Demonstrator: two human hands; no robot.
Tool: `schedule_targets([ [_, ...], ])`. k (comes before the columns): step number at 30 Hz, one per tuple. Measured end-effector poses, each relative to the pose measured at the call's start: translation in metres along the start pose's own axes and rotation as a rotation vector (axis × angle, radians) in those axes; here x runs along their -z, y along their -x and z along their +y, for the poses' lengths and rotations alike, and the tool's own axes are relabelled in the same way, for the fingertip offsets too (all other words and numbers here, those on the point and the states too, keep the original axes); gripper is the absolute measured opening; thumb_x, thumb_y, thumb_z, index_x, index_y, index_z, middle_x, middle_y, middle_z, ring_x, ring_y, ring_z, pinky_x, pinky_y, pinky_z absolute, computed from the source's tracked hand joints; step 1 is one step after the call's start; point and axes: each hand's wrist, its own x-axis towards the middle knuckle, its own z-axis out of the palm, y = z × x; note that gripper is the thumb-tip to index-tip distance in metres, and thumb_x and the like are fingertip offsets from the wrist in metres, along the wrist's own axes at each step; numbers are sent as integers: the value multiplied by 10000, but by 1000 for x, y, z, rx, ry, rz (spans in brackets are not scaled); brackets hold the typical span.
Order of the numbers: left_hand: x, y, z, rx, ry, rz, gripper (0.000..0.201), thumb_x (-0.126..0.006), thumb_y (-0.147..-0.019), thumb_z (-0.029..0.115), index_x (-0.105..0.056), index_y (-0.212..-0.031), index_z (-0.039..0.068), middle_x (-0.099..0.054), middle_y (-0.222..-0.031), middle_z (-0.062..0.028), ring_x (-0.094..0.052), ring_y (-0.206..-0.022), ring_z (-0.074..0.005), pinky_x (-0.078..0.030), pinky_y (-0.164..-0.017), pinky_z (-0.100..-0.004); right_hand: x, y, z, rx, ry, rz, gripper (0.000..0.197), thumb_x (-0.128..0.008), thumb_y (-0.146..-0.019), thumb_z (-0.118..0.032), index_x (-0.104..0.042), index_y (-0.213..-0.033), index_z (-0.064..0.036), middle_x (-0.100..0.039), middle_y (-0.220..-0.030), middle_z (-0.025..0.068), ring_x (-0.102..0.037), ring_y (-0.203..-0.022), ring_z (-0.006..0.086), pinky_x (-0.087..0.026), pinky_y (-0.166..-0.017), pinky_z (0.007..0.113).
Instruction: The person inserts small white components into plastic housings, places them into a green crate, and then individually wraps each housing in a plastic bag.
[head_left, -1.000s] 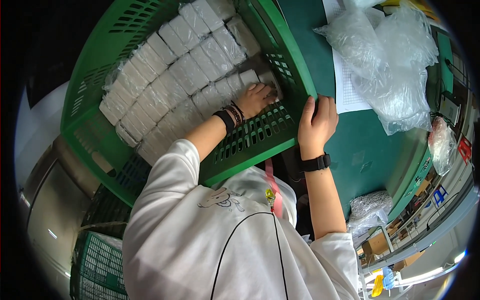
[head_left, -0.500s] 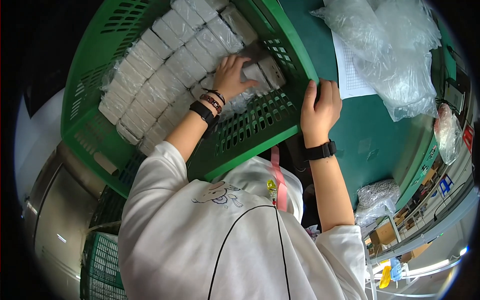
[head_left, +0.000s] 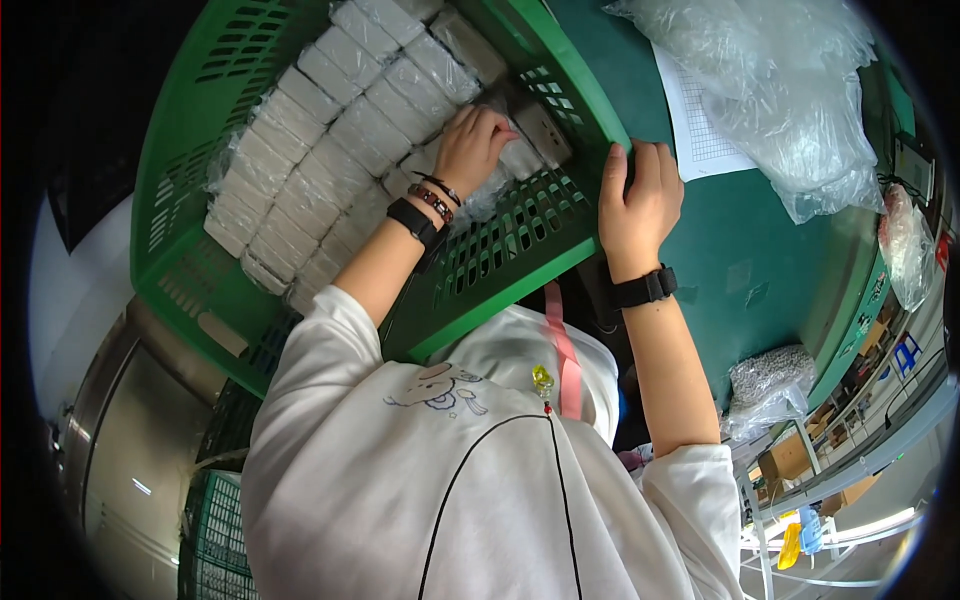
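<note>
The fingers of my left hand (head_left: 472,150) are bent and drawn close together, tips turned down into the near right part of the load; whether they grip a pack, pinch its film or only rest there, I cannot tell, because the back of the hand hides the contact. Just beside the fingertips sits a white pack (head_left: 522,158), and past it a beige pack (head_left: 543,135) stands by the crate's right wall. Loose clear film (head_left: 485,203) lies under the wrist. The other wrapped packs (head_left: 375,130) fill the crate in rows, leftward and away from me. My right hand (head_left: 640,195) is closed over the rim at the near right corner of the green crate (head_left: 515,308), thumb and fingers astride the edge. Step in hand, as I judge it: handling a single pack at the near row while the right hand steadies the crate. The next move calls for a firm hold at the corner, left fingertips seated on the pack's sides rather than on slack film, and clearance from the neighbouring packs. Outside the crate, to the right, a gridded sheet (head_left: 700,130) and clear plastic bags (head_left: 790,110) lie on the green tabletop (head_left: 735,245).
</note>
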Motion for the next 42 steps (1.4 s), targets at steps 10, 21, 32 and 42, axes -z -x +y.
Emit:
schedule_targets([
  [10,-6,10,6,196,79,-151,174,-582,-756,105,-459,-852,27,-519,-833,-120,-491,-818,-323,-402,-709,-365,0,0,-2,14,3,18,173,-512,-803,-216,-550,-825,-49,-516,-769,74,-505,-712,267,-375,-620,350],
  [21,-24,18,10,-346,-300,-458,507,-571,-721,187,-437,-1210,178,-416,-1180,-71,-337,-1158,-266,-220,-988,-460,3,-1,-8,6,-26,-17,172,-494,-823,-192,-541,-846,-28,-518,-788,104,-503,-729,309,-391,-632,364],
  [32,-26,7,-24,-147,-313,-295,395,-611,-659,264,-514,-1017,127,-462,-1077,-102,-409,-1071,-274,-203,-1001,-479,-1,1,-1,-27,-1,-11,163,-516,-790,-197,-540,-829,-41,-499,-764,79,-496,-733,272,-373,-633,366],
  [42,-44,-6,12,35,-417,-249,488,-643,-654,337,-491,-979,5,-453,-1042,-161,-405,-1053,-297,-264,-952,-440,5,-1,-5,-30,-44,-20,159,-506,-811,-177,-532,-840,-23,-512,-778,105,-502,-722,299,-403,-605,360],
])
